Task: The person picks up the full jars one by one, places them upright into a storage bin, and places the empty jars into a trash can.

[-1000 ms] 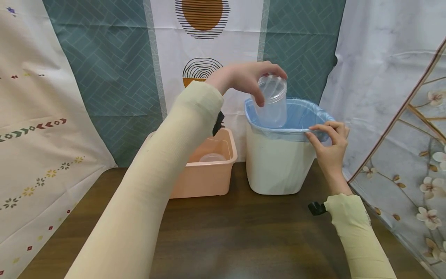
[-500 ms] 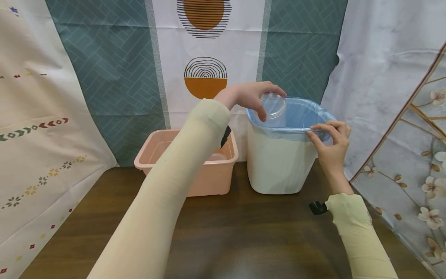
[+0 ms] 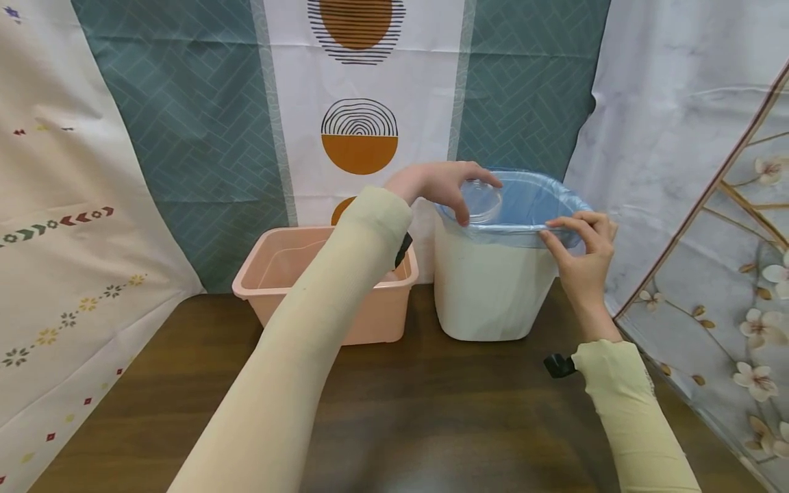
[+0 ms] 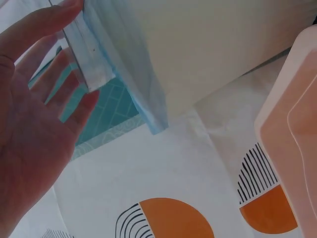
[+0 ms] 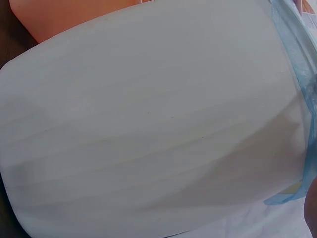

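Observation:
A clear plastic round container (image 3: pixel 485 205) is held from above by my left hand (image 3: pixel 439 183), thumb on the near side and fingers over the far side. Its lower part sits down inside the opening of a white trash bin (image 3: pixel 490 291), hidden behind the rim. A blue bag (image 3: pixel 539 195) lines the bin and folds over its edge. In the left wrist view, the container's edge (image 4: pixel 88 59) lies between thumb and fingers, beside the bag. My right hand (image 3: pixel 587 257) pinches the bag and rim at the front right corner; the right wrist view catches only a sliver of that hand (image 5: pixel 312 210).
A pink plastic basin (image 3: pixel 376 318) stands left of the bin, partly behind my left forearm, with something translucent (image 3: pixel 390 276) inside. Both stand on a dark wooden table (image 3: pixel 425 411). Patterned cloth (image 3: pixel 524 96) hangs behind and on both sides.
My left hand has lowered the clear container from above the bin's rim down into its opening. The right hand has stayed at the rim.

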The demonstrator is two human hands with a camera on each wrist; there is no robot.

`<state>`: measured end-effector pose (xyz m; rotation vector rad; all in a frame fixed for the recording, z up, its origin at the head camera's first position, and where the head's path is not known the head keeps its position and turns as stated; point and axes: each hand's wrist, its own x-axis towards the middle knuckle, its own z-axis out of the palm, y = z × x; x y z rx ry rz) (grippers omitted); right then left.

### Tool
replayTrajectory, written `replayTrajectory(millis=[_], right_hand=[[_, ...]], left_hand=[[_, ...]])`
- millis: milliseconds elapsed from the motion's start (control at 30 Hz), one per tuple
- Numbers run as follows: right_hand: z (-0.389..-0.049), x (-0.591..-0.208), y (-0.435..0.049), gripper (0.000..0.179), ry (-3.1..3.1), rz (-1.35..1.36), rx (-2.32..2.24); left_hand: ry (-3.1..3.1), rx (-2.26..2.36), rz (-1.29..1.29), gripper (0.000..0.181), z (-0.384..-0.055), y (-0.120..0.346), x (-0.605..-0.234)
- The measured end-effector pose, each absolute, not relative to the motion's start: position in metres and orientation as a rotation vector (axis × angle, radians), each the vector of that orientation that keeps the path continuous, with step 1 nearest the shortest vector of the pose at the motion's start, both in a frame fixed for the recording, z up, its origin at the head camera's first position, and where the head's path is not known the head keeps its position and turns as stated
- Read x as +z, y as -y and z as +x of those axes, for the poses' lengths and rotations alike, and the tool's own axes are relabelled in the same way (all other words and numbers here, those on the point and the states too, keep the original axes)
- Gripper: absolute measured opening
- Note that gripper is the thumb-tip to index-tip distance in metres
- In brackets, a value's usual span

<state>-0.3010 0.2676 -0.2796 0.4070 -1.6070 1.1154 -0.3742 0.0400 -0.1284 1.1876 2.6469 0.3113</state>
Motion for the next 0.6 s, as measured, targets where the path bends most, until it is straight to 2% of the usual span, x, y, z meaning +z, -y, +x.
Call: replayTrajectory(millis=[600], right_hand=[[-0.2996, -0.2769, -0.2641, 0.017, 1.606, 0.399, 1.111]], left_hand=[[-2.639, 0.315, 1.136, 0.075, -0.3707, -0.0404, -0.1272]])
